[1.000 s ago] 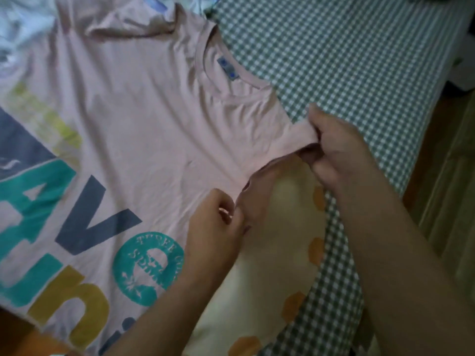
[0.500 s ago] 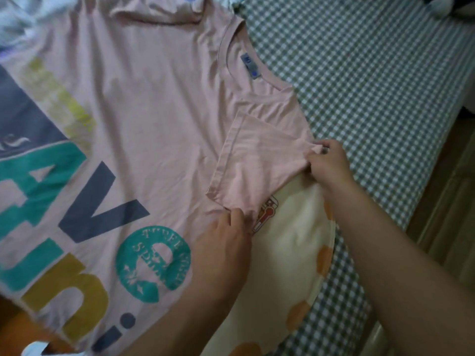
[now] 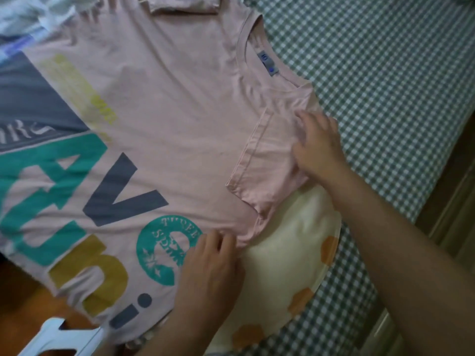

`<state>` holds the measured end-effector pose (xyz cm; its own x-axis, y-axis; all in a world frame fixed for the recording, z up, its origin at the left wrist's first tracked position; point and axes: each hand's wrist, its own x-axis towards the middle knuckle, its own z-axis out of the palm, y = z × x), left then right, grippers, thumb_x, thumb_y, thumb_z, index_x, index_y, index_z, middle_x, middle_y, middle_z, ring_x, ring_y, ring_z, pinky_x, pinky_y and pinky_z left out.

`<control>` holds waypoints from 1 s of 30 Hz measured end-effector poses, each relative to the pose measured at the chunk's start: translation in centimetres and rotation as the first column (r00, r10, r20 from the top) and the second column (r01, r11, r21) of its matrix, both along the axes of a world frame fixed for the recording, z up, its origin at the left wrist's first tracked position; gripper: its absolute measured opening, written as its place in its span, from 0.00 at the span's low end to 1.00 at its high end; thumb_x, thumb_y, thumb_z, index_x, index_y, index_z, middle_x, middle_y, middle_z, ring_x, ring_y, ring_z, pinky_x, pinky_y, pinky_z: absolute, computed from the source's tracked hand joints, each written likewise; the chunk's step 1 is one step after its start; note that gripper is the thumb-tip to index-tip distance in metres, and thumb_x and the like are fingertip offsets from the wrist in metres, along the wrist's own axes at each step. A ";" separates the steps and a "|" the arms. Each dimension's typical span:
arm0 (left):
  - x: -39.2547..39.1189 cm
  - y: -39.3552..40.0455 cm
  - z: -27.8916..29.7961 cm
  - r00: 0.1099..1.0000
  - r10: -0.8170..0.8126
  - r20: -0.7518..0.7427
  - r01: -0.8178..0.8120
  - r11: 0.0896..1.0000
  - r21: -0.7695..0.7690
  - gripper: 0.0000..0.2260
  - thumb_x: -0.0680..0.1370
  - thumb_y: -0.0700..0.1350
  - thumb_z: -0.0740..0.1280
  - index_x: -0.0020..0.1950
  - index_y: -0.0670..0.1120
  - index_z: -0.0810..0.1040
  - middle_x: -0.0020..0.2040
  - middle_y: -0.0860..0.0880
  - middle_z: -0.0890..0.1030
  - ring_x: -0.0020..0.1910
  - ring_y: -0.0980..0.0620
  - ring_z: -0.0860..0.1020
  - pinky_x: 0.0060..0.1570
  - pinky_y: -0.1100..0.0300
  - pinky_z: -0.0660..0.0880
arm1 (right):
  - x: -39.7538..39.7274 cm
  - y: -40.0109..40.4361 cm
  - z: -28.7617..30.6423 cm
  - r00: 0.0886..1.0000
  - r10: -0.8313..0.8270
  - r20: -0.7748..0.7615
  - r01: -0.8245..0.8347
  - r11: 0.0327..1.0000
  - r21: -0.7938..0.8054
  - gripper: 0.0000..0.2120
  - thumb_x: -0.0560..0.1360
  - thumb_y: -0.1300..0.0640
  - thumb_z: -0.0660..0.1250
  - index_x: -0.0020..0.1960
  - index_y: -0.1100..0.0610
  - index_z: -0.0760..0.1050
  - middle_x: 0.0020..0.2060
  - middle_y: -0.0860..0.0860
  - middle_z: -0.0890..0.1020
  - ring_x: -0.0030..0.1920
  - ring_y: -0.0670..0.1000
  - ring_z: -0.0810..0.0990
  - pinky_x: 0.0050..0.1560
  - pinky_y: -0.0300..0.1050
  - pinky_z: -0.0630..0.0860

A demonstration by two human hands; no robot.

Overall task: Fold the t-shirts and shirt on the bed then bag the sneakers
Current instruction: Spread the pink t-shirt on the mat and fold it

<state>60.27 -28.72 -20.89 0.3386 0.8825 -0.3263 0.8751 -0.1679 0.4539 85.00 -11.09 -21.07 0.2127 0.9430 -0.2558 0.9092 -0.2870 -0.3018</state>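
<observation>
Your pink t-shirt (image 3: 180, 104) lies spread face up across the bed (image 3: 385, 73), which has a green checked sheet. Its sleeve (image 3: 267, 160) is folded inward over the chest. Your right hand (image 3: 317, 145) rests flat on that sleeve with fingers spread and relaxed, gripping nothing. Your left hand (image 3: 210, 265) presses on the shirt's side edge beside the teal round print (image 3: 167, 250); fingers look loosely extended. Under the shirt's near edge lies a cream cloth with orange spots (image 3: 290, 258).
</observation>
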 end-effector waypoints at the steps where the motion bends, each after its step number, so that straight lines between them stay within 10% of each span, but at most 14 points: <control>1: -1.9 -1.3 0.2 0.999 0.029 -0.029 -0.028 0.999 0.022 0.07 0.70 0.51 0.62 0.44 0.49 0.70 0.42 0.46 0.72 0.39 0.41 0.72 0.35 0.49 0.71 | -1.0 0.7 0.3 0.998 0.046 -0.047 -0.049 0.995 -0.083 0.35 0.74 0.61 0.62 0.80 0.52 0.58 0.77 0.53 0.62 0.77 0.57 0.57 0.78 0.54 0.54; 6: -10.8 -8.1 0.6 0.961 0.175 -0.213 -0.171 0.985 0.035 0.10 0.68 0.50 0.63 0.42 0.44 0.74 0.42 0.42 0.73 0.41 0.39 0.73 0.38 0.45 0.73 | -3.3 2.8 0.6 0.995 0.077 -0.062 -0.091 0.962 -0.259 0.34 0.76 0.57 0.66 0.79 0.54 0.58 0.72 0.58 0.69 0.71 0.61 0.68 0.71 0.55 0.65; 9: -13.0 -10.2 0.0 0.953 0.066 -0.294 -0.071 0.997 -0.006 0.15 0.69 0.50 0.61 0.48 0.42 0.77 0.44 0.42 0.72 0.44 0.39 0.72 0.38 0.44 0.71 | -2.3 1.2 1.3 0.983 0.023 -0.181 -0.065 0.971 -0.229 0.03 0.73 0.61 0.65 0.45 0.56 0.77 0.41 0.55 0.80 0.48 0.57 0.78 0.41 0.47 0.69; 12: -13.5 -10.3 0.0 0.952 0.027 -0.304 -0.019 0.999 0.031 0.15 0.68 0.47 0.61 0.50 0.43 0.77 0.44 0.43 0.72 0.44 0.39 0.72 0.37 0.45 0.69 | 1.4 -4.4 2.7 0.986 0.029 -0.165 -0.050 0.991 -0.122 0.09 0.64 0.63 0.60 0.30 0.50 0.70 0.36 0.53 0.75 0.42 0.55 0.74 0.38 0.46 0.60; 15: -13.5 -10.2 0.4 0.955 0.033 -0.296 -0.025 0.999 0.031 0.14 0.66 0.46 0.63 0.50 0.43 0.76 0.45 0.43 0.71 0.45 0.39 0.72 0.38 0.46 0.67 | 6.9 -13.2 2.9 0.990 -0.122 -0.070 0.102 0.965 -0.243 0.19 0.66 0.75 0.63 0.36 0.50 0.76 0.52 0.57 0.75 0.51 0.58 0.76 0.50 0.44 0.74; 20: -13.4 -10.4 0.4 0.948 0.023 -0.316 -0.009 0.999 0.044 0.13 0.67 0.44 0.66 0.50 0.42 0.76 0.45 0.41 0.71 0.46 0.39 0.71 0.40 0.45 0.66 | 10.2 -18.4 1.8 0.914 -0.349 0.205 0.389 0.898 -0.205 0.08 0.66 0.60 0.66 0.35 0.48 0.78 0.53 0.49 0.78 0.57 0.60 0.77 0.60 0.47 0.73; 25: -14.1 -12.0 -0.5 0.930 0.123 -0.346 -0.148 0.988 -0.047 0.18 0.64 0.41 0.70 0.52 0.43 0.72 0.52 0.39 0.70 0.47 0.37 0.71 0.40 0.42 0.68 | 4.8 -12.1 1.0 0.788 -0.603 -0.127 0.586 0.797 -0.147 0.12 0.74 0.52 0.61 0.57 0.53 0.71 0.54 0.49 0.74 0.52 0.53 0.76 0.51 0.46 0.74; 30: -14.6 -11.7 -0.9 0.925 0.251 -0.286 -0.308 0.936 -0.173 0.25 0.58 0.29 0.75 0.47 0.43 0.66 0.47 0.38 0.69 0.42 0.35 0.72 0.33 0.43 0.71 | 4.8 -9.8 0.0 0.670 -0.732 -0.125 0.682 0.673 -0.285 0.23 0.79 0.50 0.64 0.72 0.56 0.68 0.59 0.51 0.76 0.55 0.55 0.78 0.58 0.54 0.79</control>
